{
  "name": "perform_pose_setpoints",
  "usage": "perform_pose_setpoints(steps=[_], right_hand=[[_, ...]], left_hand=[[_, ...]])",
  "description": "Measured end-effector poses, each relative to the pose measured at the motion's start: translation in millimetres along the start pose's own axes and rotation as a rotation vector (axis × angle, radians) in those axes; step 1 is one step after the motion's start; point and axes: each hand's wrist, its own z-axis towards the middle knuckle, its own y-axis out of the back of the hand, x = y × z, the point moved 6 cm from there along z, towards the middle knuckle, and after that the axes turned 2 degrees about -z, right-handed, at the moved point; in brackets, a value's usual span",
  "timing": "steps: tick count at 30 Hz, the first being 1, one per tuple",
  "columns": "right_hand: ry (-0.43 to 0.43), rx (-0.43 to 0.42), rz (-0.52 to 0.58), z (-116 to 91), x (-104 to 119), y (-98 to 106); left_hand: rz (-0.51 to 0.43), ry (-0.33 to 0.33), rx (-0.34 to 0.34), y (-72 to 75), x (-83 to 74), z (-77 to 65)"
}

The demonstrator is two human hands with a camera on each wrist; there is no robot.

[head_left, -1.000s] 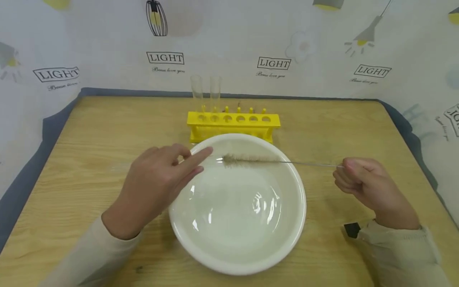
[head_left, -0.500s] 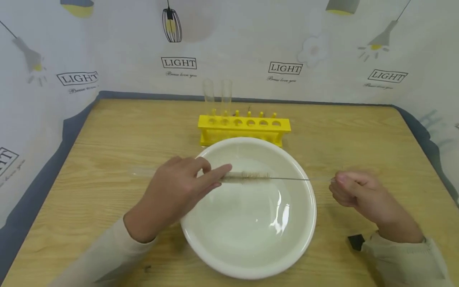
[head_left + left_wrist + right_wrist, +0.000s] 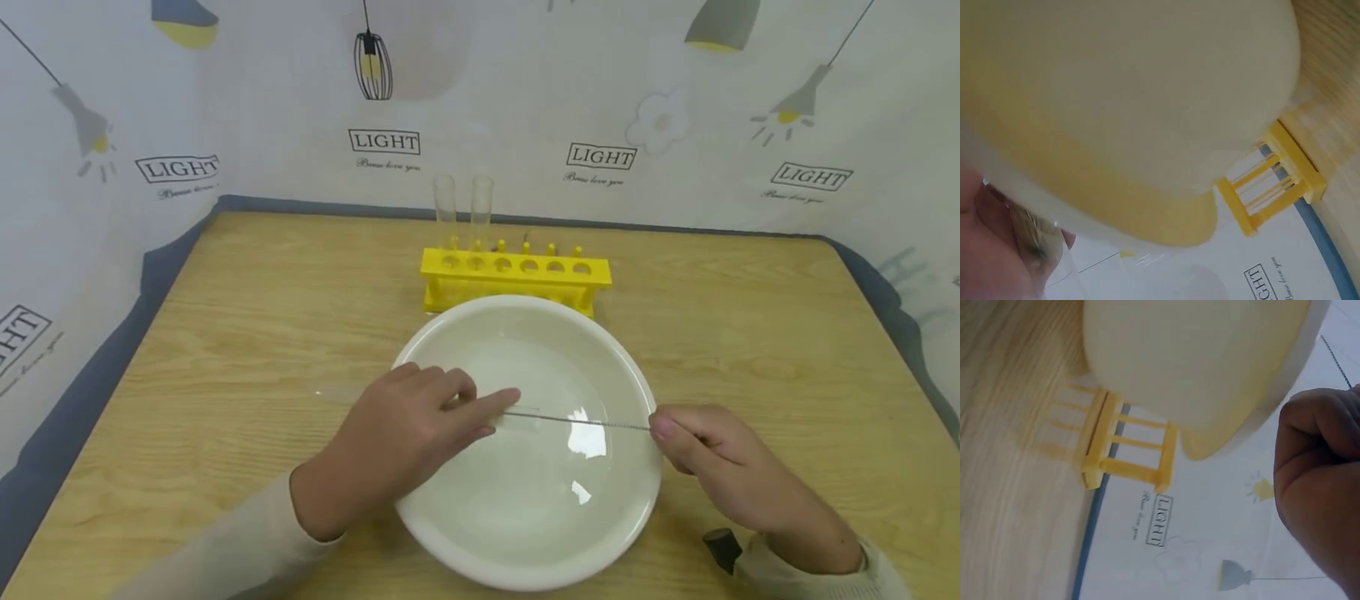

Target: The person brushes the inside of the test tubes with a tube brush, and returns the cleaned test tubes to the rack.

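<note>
Over the white basin [image 3: 525,508], my left hand [image 3: 405,442] holds a clear test tube [image 3: 341,392], whose closed end sticks out faintly to the left. A test tube brush [image 3: 558,418] runs into the tube's mouth, only its thin twisted wire showing in the head view. My right hand [image 3: 738,467] grips the wire's far end at the basin's right rim. Through the glass, pale bristles [image 3: 1036,231] appear beside my left fingers in the left wrist view. Curled right-hand fingers [image 3: 1316,425] show in the right wrist view.
Behind the basin stands a yellow test tube rack [image 3: 517,267], with two clear test tubes [image 3: 482,204] upright at its left end. Water appears to lie in the basin. A black piece [image 3: 722,550] is by the right sleeve. A printed cloth [image 3: 495,100] hangs behind the wooden table [image 3: 765,317].
My right hand has moved left, pushing the brush into the test tube until its bristles are hidden in the head view. Both hands now appear lower in the head view.
</note>
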Motion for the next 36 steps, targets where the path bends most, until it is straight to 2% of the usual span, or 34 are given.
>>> perform_pose_setpoints(steps=[1, 8, 14, 19, 25, 31, 36], right_hand=[[-0.014, -0.001, -0.036, -0.2, 4.0, -2.0], [0.054, 0.016, -0.127, 1.9, 30.2, -20.4], [0.050, 0.000, -0.267, 3.6, 35.0, -37.0], [0.101, -0.030, -0.365, 5.5, 37.2, -46.7], [0.122, -0.049, -0.383, 7.4, 39.8, -50.7], [0.119, -0.056, -0.468, 10.3, 38.1, -50.2], [0.227, -0.079, -0.479, 8.6, 36.6, -46.7]], left_hand=[[-0.005, 0.000, -0.008, 1.1, -2.2, 0.3], [0.017, -0.049, -0.070, 7.5, -18.0, 2.9], [0.004, -0.047, -0.045, 2.0, -25.1, 1.8], [-0.006, -0.045, -0.026, -3.3, -28.0, -0.2], [0.000, -0.059, -0.037, -3.7, -29.0, 0.5], [0.039, -0.049, -0.014, -3.3, -27.9, 1.3], [0.021, -0.035, 0.002, -4.0, -27.2, 0.9]])
